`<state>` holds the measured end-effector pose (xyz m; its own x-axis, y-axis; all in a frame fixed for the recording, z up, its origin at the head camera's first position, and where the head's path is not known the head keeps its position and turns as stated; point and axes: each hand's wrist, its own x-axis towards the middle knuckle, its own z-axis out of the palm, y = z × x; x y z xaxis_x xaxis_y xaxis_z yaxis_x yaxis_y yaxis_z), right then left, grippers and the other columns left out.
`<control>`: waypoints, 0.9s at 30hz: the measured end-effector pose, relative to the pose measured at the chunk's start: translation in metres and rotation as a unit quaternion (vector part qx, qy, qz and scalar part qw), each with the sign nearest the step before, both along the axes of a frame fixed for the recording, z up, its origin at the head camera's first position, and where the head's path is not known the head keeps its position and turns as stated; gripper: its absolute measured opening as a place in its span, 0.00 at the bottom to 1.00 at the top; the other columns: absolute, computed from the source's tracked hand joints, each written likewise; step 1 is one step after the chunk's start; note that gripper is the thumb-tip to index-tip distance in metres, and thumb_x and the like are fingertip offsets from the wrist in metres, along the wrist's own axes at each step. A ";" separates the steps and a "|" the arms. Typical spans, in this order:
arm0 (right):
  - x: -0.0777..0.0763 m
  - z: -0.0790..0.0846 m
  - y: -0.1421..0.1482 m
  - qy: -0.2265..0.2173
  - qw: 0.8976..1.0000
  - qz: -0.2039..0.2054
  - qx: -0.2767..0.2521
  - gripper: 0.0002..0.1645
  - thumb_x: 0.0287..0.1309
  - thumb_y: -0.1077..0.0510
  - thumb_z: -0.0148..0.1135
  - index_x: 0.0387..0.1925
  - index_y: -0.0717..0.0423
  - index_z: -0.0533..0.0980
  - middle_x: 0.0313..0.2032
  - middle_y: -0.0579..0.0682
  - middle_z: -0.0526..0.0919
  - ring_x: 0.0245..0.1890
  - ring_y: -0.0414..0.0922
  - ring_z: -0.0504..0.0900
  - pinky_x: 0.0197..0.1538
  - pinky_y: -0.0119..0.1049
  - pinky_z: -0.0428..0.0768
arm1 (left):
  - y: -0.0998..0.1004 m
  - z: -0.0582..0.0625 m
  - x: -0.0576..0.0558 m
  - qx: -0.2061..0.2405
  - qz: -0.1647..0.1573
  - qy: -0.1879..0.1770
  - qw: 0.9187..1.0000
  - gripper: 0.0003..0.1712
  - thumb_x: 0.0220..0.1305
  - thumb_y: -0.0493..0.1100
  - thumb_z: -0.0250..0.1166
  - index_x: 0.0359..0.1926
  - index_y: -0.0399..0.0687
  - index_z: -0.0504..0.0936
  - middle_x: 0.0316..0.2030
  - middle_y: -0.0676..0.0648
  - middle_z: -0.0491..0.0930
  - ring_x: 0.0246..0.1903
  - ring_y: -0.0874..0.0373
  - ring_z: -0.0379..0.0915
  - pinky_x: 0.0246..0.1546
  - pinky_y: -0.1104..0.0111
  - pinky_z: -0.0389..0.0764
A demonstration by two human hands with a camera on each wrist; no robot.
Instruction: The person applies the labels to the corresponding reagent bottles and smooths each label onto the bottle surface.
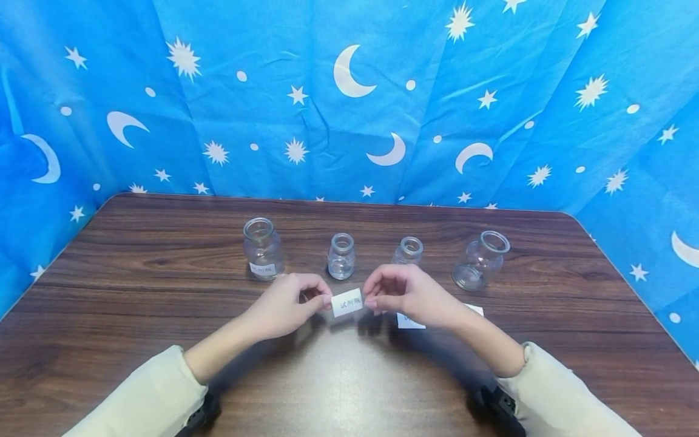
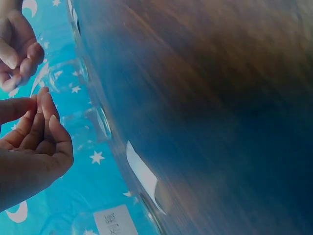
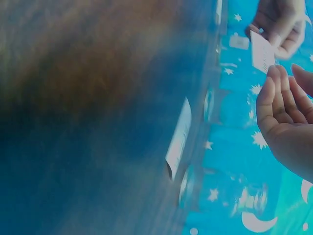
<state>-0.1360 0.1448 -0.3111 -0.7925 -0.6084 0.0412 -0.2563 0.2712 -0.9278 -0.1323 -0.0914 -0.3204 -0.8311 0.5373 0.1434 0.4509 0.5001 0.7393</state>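
A small white label with handwriting (image 1: 346, 302) is held up above the table. My left hand (image 1: 286, 303) pinches its left end between thumb and fingers. At the label's right edge is my right hand (image 1: 412, 294), its fingers loosely bent and the thumb apart from them in the right wrist view (image 3: 288, 110). Behind the hands stand a larger glass jar (image 1: 262, 246) with a similar label stuck on it, a small glass jar (image 1: 341, 258), a second small jar (image 1: 409, 247) partly hidden by the right hand, and another larger jar (image 1: 477, 264).
Beneath the right hand and forearm lie white labels (image 1: 411, 321) on the dark wooden table (image 1: 349, 388). A white paper piece (image 2: 144, 178) lies near the labelled jar in the left wrist view. A blue cloth (image 1: 306, 115) with moons and stars hangs behind the table.
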 end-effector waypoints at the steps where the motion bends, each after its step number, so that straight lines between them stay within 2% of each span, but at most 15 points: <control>1: 0.000 -0.002 -0.002 -0.005 1.000 0.008 -0.005 0.07 0.52 0.69 0.60 0.35 0.66 0.75 0.29 0.61 0.79 0.29 0.49 0.79 0.35 0.42 0.79 | 0.001 0.000 0.001 0.003 -0.004 -0.003 1.000 0.04 0.58 0.36 0.60 0.27 0.46 0.79 0.24 0.53 0.79 0.25 0.64 0.71 0.29 0.71 0.72; 8: 0.004 -0.011 -0.009 -0.014 0.998 0.046 -0.035 0.07 0.54 0.68 0.58 0.36 0.68 0.76 0.34 0.64 0.80 0.34 0.51 0.81 0.40 0.43 0.78 | 0.009 0.005 0.008 0.022 -0.041 -0.014 0.999 0.05 0.58 0.37 0.59 0.28 0.48 0.79 0.24 0.52 0.78 0.25 0.63 0.71 0.28 0.72 0.72; 14: 0.007 -0.011 -0.013 -0.028 0.998 0.036 -0.036 0.08 0.55 0.67 0.58 0.37 0.67 0.77 0.36 0.60 0.82 0.37 0.51 0.81 0.41 0.40 0.78 | 0.012 0.006 0.009 0.029 -0.047 -0.020 0.998 0.04 0.58 0.37 0.60 0.28 0.47 0.80 0.24 0.52 0.79 0.25 0.65 0.70 0.27 0.72 0.72; 19: 0.008 -0.010 -0.016 -0.016 0.999 0.024 -0.022 0.07 0.55 0.65 0.60 0.36 0.65 0.78 0.33 0.53 0.83 0.36 0.52 0.81 0.41 0.39 0.78 | 0.013 0.005 0.009 0.040 -0.050 -0.020 0.998 0.04 0.58 0.37 0.60 0.28 0.47 0.80 0.23 0.53 0.79 0.25 0.65 0.71 0.27 0.72 0.72; 27: 0.008 -0.011 -0.017 -0.002 1.000 0.020 -0.014 0.06 0.54 0.65 0.60 0.34 0.64 0.78 0.32 0.54 0.83 0.34 0.52 0.81 0.41 0.38 0.78 | 0.014 0.003 0.009 0.044 -0.055 -0.011 0.997 0.04 0.57 0.37 0.60 0.27 0.47 0.80 0.23 0.53 0.79 0.25 0.64 0.72 0.28 0.72 0.72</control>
<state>-0.1278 0.1277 -0.3217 -0.7675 -0.6387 0.0549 -0.2626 0.2351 -0.9358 -0.1235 -0.0775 -0.3175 -0.7716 0.6114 0.1754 0.4820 0.3821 0.7885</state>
